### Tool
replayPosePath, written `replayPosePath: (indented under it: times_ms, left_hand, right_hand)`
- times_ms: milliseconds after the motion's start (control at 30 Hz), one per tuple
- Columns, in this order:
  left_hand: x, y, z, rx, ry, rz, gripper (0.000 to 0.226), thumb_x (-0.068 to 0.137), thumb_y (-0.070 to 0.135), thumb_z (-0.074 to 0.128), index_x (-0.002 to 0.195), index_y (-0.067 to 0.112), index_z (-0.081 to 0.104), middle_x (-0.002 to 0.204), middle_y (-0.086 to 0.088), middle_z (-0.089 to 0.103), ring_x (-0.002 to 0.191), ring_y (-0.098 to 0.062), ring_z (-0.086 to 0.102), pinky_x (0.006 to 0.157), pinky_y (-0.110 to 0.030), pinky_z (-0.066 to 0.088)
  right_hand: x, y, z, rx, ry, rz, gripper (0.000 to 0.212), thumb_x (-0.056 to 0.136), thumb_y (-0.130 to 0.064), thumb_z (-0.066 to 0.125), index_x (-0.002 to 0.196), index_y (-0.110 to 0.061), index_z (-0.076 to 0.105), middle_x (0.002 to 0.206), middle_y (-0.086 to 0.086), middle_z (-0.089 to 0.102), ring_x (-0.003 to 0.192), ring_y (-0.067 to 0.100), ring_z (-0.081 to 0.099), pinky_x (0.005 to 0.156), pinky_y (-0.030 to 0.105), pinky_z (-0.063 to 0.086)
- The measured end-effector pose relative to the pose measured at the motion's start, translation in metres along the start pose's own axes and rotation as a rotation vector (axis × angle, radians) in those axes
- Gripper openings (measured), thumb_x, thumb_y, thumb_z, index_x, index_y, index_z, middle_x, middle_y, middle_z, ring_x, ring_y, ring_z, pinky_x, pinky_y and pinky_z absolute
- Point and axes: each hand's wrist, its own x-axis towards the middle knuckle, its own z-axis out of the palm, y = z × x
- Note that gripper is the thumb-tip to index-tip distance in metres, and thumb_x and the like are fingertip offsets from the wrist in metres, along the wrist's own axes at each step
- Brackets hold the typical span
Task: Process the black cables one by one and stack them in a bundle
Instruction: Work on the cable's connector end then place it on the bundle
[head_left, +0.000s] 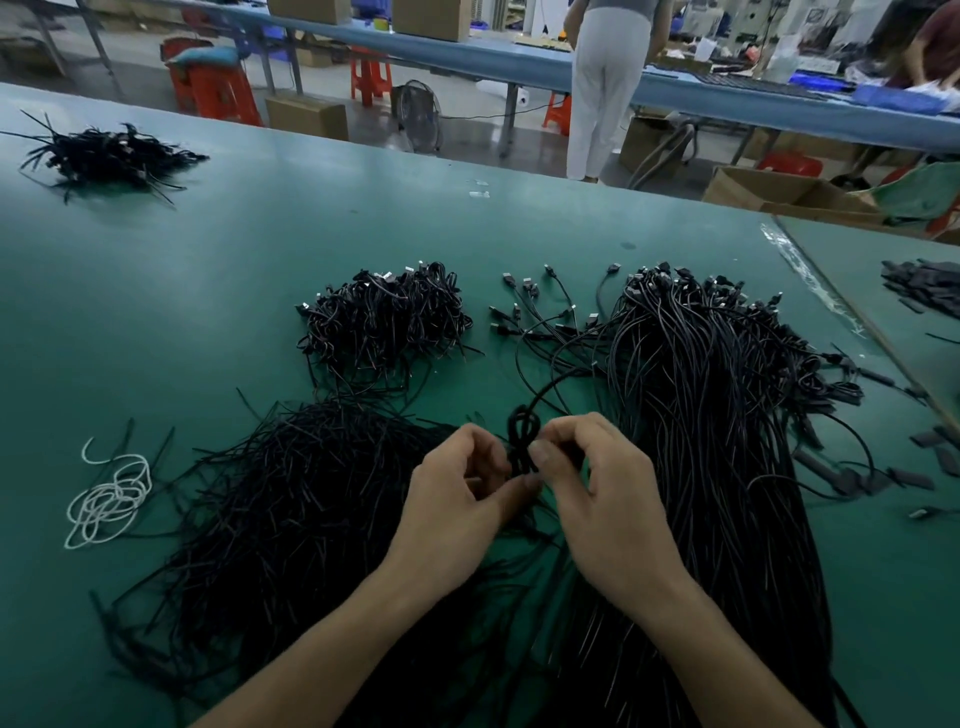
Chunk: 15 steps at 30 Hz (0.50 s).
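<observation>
Cable (521, 447) sat pinched between both hands, folded into a short upright coil with a loop standing above the fingertips and one loose tail arcing away beyond the hands toward the plugs. The left hand (457, 499) had its fingers curled in and gripped the coil's lower half. The right hand (597, 493) pressed thumb and forefinger onto the same coil from the other side, so the two hands met on it, almost touching.

It looked light, thin and limp, with a smooth rubbery jacket that would likely spring open if let go (a folded cord rarely keeps its shape unbound). The safest hold seemed to be across the waist of the coil, where all the strands cross, not on the loop or the tail.

Just outside the right hand and running under that forearm lay a heap of long cables (701, 415), glossy and straight, their small metal-tipped plugs fanned out at the far end. Beyond the left hand sat a stack of coiled cables (384, 317), a matted, rounded mound. Beneath and outside the left hand spread thin black strands (291, 493), stiff and wiry in look; whether they were ties I could not tell. Farther out on that side lay a tangled white cord (109, 499) on the matte green table (260, 234).
</observation>
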Motion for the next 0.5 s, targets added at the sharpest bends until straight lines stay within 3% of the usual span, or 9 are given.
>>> replayPosePath:
  times_ms: [100,167,300,400,500]
  left_hand:
    - [0.0,0.0,0.001,-0.138,0.007,-0.057,0.014,0.086,0.013,0.076,0.087,0.007,0.064,0.07,-0.008,0.068,0.06,-0.02,0.066,0.058,-0.03,0.055]
    - [0.001,0.005,-0.001,-0.209,0.006,-0.07,0.007,0.087,0.002,0.072,0.089,0.007,0.069,0.076,-0.007,0.072,0.067,-0.017,0.069,0.062,-0.025,0.056]
    - [0.004,0.015,-0.006,-0.495,-0.013,-0.235,0.027,0.095,-0.002,0.052,0.089,0.006,0.077,0.094,-0.014,0.075,0.087,-0.022,0.071,0.076,-0.028,0.058]
    - [0.007,0.019,-0.008,-0.604,-0.047,-0.342,0.032,0.097,0.017,0.048,0.091,0.01,0.079,0.099,-0.013,0.075,0.089,-0.022,0.068,0.082,-0.035,0.054]
    - [0.008,0.019,-0.01,-0.646,-0.024,-0.343,0.028,0.083,0.046,0.061,0.08,0.022,0.076,0.089,-0.004,0.071,0.076,-0.015,0.06,0.071,-0.032,0.047]
  right_hand:
    - [-0.003,-0.005,0.004,0.067,-0.029,-0.016,0.024,0.096,-0.015,0.061,0.084,-0.035,0.057,0.088,-0.013,0.06,0.088,0.003,0.058,0.073,0.009,0.044]
    - [-0.006,-0.006,0.005,0.131,-0.063,0.011,0.024,0.095,-0.014,0.062,0.081,-0.034,0.059,0.084,-0.012,0.061,0.084,0.005,0.06,0.071,0.012,0.047]
    - [-0.011,-0.006,0.004,0.143,-0.112,0.043,0.022,0.095,-0.019,0.063,0.08,-0.035,0.06,0.084,-0.016,0.064,0.08,0.004,0.06,0.068,0.008,0.043]
    - [-0.01,-0.002,0.003,0.136,-0.117,0.085,0.019,0.095,-0.021,0.063,0.081,-0.033,0.062,0.082,-0.017,0.065,0.078,0.003,0.06,0.068,0.009,0.043]
    - [-0.012,0.002,0.008,0.152,-0.142,0.139,0.017,0.096,-0.02,0.062,0.082,-0.03,0.063,0.078,-0.023,0.064,0.075,-0.001,0.059,0.068,0.01,0.044]
